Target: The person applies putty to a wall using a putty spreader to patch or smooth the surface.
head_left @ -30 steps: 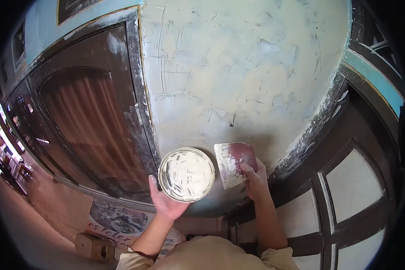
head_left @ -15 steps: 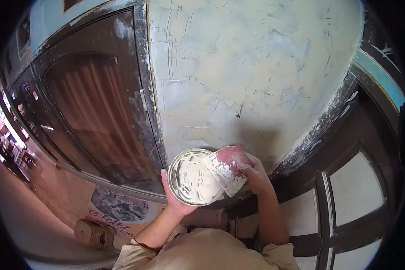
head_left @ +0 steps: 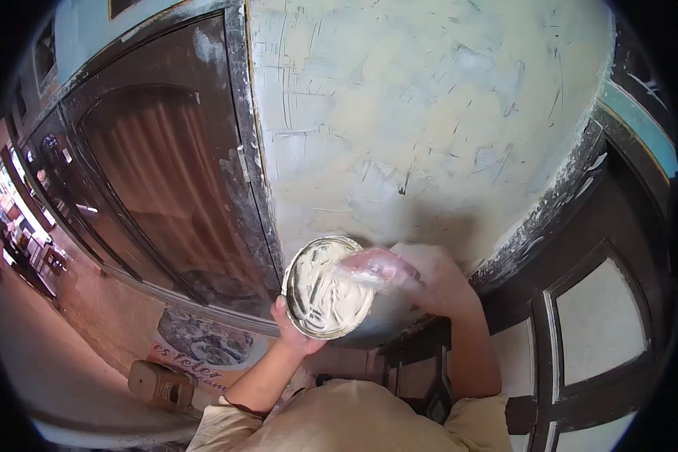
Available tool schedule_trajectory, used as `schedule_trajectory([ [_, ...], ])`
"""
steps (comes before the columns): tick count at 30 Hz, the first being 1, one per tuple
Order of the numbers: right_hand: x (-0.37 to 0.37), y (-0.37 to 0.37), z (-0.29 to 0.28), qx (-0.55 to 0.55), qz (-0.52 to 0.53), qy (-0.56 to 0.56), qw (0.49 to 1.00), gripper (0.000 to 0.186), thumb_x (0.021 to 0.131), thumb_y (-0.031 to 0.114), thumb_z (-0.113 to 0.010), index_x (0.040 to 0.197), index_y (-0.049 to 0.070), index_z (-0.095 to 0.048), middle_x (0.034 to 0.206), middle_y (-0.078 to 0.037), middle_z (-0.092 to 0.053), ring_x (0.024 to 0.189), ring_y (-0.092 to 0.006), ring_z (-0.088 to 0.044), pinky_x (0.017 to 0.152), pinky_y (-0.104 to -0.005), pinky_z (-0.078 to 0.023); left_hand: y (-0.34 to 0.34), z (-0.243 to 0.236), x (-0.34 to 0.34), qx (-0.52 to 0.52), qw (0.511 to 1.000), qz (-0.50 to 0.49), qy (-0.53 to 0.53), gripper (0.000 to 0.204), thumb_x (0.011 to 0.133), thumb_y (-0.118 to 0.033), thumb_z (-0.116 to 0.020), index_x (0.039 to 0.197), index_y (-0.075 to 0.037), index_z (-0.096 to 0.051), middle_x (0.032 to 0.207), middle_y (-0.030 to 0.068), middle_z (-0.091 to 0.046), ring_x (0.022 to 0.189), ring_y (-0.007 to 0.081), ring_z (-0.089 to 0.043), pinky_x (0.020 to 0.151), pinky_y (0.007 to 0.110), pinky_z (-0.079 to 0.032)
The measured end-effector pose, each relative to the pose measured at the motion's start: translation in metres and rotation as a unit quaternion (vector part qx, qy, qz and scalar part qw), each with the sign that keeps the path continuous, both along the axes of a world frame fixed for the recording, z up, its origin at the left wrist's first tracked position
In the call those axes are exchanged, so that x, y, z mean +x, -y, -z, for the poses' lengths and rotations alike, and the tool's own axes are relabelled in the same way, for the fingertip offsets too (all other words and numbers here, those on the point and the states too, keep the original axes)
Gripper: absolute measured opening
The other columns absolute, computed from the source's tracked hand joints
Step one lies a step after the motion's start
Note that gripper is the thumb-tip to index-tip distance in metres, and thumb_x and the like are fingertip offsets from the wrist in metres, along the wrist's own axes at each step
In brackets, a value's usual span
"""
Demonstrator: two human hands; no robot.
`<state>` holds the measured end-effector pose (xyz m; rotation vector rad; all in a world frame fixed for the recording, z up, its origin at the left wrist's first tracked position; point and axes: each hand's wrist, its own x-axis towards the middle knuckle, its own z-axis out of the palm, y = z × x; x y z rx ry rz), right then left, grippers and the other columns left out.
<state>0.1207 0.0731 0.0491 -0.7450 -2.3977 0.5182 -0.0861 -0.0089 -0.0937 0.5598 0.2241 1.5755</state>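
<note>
A round metal can [head_left: 288, 297] of thick off-white putty [head_left: 328, 290] is tilted in front of me. My left hand [head_left: 297, 331] grips it from below, with the thumb up its near left side. A red scraper [head_left: 380, 267], crusted with white and smeared by motion, is in my right hand [head_left: 433, 279]. Its blade reaches over the can's right rim; whether it touches the putty I cannot tell. Streaks and ridges mark the putty's surface. Just beyond my hands rises a wall [head_left: 407, 113] covered in pale, patchy filler with scratches and dark nicks.
To the left stands a dark door frame [head_left: 241, 105] with a curtained glass panel [head_left: 154, 173]. A dark door [head_left: 539, 316] with pale panels is close on the right. On the floor at lower left lie a printed banner [head_left: 203, 346] and a brown plastic container [head_left: 158, 384].
The scraper has turned from showing its broad face to a flatter angle and is now blurred. My right hand has shifted slightly right. The can tips more toward the wall side.
</note>
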Motion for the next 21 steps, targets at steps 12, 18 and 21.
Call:
schedule_trajectory([
  [12, -0.001, -0.009, -0.005, 0.163, -0.006, 0.009, 0.987, 0.023, 0.091, 0.023, -0.056, 0.104, 0.006, -0.064, 0.080, -0.012, -0.062, 0.077, -0.0338, -0.060, 0.072, -0.0443, -0.046, -0.005, -0.006, 0.008, -0.032, 0.999, -0.024, -0.008, 0.098, 0.075, -0.072, -0.055, 0.146, -0.008, -0.035, 0.144, 0.0133, -0.045, 0.130, 0.0301, -0.047, 0.108, 0.047, -0.038],
  [18, 0.000, -0.011, 0.006, 0.162, -0.020, 0.048, 0.985, 0.019, 0.088, 0.020, -0.058, 0.100, 0.007, -0.064, 0.081, -0.010, -0.062, 0.078, -0.0296, -0.061, 0.077, -0.0393, -0.044, -0.017, 0.007, 0.008, -0.039, 0.999, -0.019, -0.031, 0.100, 0.074, -0.076, -0.055, 0.146, -0.010, -0.035, 0.146, 0.0132, -0.043, 0.130, 0.0319, -0.046, 0.106, 0.050, -0.041],
  [21, 0.006, -0.017, 0.006, 0.193, 0.043, 0.036, 0.980, 0.019, 0.088, 0.019, -0.059, 0.098, 0.005, -0.065, 0.082, -0.010, -0.063, 0.077, -0.0292, -0.060, 0.076, -0.0384, -0.044, -0.021, 0.007, 0.012, -0.023, 0.998, -0.005, -0.060, 0.099, 0.075, -0.076, -0.054, 0.146, -0.010, -0.035, 0.146, 0.0126, -0.042, 0.130, 0.0316, -0.046, 0.107, 0.049, -0.040],
])
